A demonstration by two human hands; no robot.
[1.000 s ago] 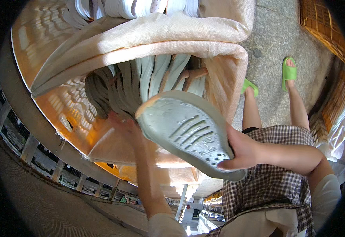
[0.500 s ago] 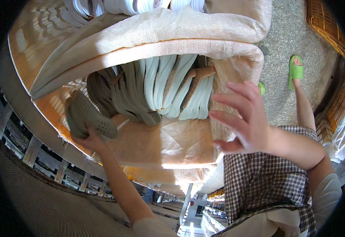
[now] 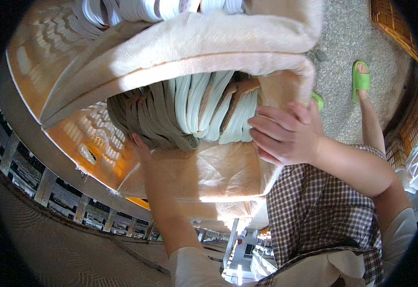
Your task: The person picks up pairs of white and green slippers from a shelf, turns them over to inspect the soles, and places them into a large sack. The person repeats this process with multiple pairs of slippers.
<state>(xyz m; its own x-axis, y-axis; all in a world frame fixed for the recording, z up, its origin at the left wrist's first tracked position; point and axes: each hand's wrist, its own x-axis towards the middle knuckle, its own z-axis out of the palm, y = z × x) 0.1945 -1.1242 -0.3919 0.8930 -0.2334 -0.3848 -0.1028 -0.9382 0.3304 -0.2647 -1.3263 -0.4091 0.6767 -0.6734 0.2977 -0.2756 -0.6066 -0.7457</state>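
A row of nested foam clogs stands inside a cloth-lined orange crate (image 3: 96, 143). Dark olive clogs (image 3: 154, 117) fill its left part and pale mint clogs (image 3: 194, 103) its right, with brown pieces between some of them. My left hand (image 3: 141, 145) reaches against the lower left of the dark clogs, its visible fingers stretched out and the rest hidden. At the right end of the row, my right hand (image 3: 283, 135) is open, fingers extended side by side across the cloth lining (image 3: 223, 172) near the pale clogs. Whether its fingertips touch them I cannot tell.
Behind a thick cloth fold (image 3: 180, 45), white clogs (image 3: 170, 7) fill another compartment. A green sandal (image 3: 361, 81) on a foot stands on the grey floor (image 3: 335, 38) at the right. Orange baskets (image 3: 400, 28) line the far right, and a slatted metal frame (image 3: 44, 184) runs along the left.
The dark clogs my left hand held out at the left are now in the row, and that hand has moved right. My right hand has lowered slightly, its spread fingers drawn together.
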